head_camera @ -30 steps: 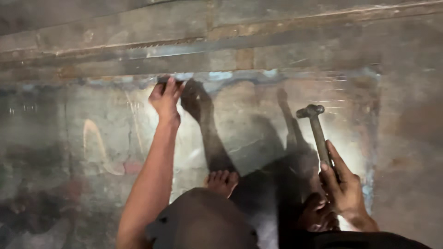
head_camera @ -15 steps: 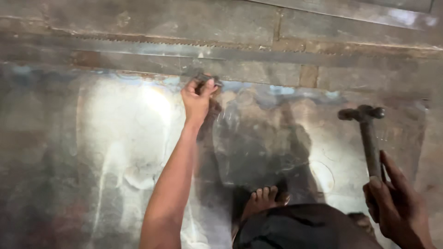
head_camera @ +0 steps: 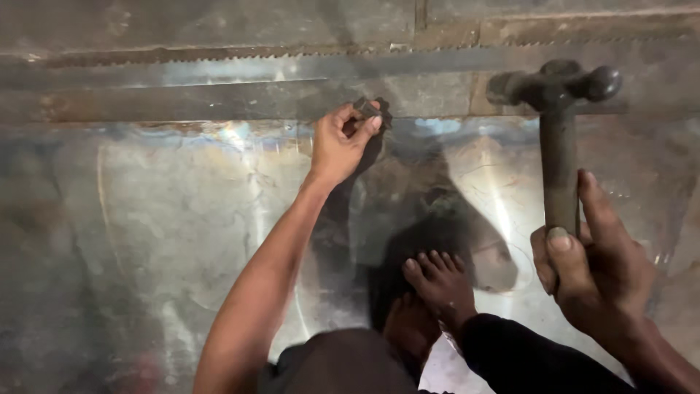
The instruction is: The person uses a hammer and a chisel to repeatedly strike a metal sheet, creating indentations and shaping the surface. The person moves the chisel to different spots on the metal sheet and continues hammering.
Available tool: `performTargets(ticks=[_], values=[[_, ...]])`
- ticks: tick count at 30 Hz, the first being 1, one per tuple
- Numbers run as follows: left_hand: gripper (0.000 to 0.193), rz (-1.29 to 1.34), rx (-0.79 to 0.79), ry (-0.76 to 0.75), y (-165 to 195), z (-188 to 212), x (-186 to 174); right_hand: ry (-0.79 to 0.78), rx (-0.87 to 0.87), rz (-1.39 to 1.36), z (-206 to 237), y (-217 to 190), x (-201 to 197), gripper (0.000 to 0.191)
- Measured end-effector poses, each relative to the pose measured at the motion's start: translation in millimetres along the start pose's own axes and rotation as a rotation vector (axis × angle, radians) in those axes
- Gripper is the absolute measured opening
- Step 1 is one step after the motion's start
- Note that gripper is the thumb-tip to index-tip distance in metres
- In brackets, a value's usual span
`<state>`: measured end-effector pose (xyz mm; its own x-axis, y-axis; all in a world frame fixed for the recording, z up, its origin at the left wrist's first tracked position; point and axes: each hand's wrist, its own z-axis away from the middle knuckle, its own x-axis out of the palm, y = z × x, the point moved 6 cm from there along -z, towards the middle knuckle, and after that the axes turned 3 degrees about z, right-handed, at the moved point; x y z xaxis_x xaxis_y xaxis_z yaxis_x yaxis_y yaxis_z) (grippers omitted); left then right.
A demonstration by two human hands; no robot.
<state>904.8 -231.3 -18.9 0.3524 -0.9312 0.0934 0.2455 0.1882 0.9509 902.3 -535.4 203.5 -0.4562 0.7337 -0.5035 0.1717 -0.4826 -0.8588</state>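
Fingers (head_camera: 362, 125) of the left hand (head_camera: 337, 146) are pinched shut around a small dark metal piece (head_camera: 367, 109), which is held at the far edge of a shiny metal sheet (head_camera: 182, 219), right where that edge meets a long flat metal bar (head_camera: 182, 98). What kind of piece it is cannot be told, since most of it is covered by the fingertips. The left arm is stretched forward across the sheet from the lower middle of the view.

A hammer (head_camera: 558, 131) is gripped by the right hand (head_camera: 594, 270), whose fingers are wrapped closed around the lower part of the dark handle, with the thumb laid along it. The hammer is held upright and raised above the sheet, its double-ended head (head_camera: 555, 84) seen against the bar, well to the right of the pinched piece and apart from it.

A bare foot (head_camera: 440, 281) is planted on the sheet between the two arms, and a second foot is partly seen just beside it, in shadow. Dark clothing is visible at the bottom edge. Shadows of the arm and hand are cast on the sheet beneath the left hand. Beyond the bar, a saw-toothed strip (head_camera: 219, 52) runs across a rough grey surface (head_camera: 219, 22).
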Motion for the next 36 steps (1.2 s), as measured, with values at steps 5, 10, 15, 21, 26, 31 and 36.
performTargets(ticks=[5,10,15,21,26,31,36], values=[[0.021,-0.103,0.083,0.027,3,10,-1,-0.079,0.082,0.254,8,38,-5,0.061],[0.021,0.058,0.032,0.034,7,10,4,-0.132,0.005,0.306,4,41,2,0.062],[0.020,-0.263,0.310,0.084,39,20,15,-0.210,-0.002,0.354,4,47,5,0.066],[0.024,-0.512,0.503,0.053,53,37,29,-0.194,-0.468,0.326,11,19,-6,0.058],[0.027,-0.616,0.524,0.033,51,40,35,-0.540,0.279,0.531,-26,62,38,0.064],[0.032,0.215,0.126,0.635,21,58,-29,-0.323,0.249,0.498,-40,50,36,0.065],[0.031,0.412,0.013,0.583,-3,106,-89,-0.261,0.147,0.492,-29,45,37,0.060]])
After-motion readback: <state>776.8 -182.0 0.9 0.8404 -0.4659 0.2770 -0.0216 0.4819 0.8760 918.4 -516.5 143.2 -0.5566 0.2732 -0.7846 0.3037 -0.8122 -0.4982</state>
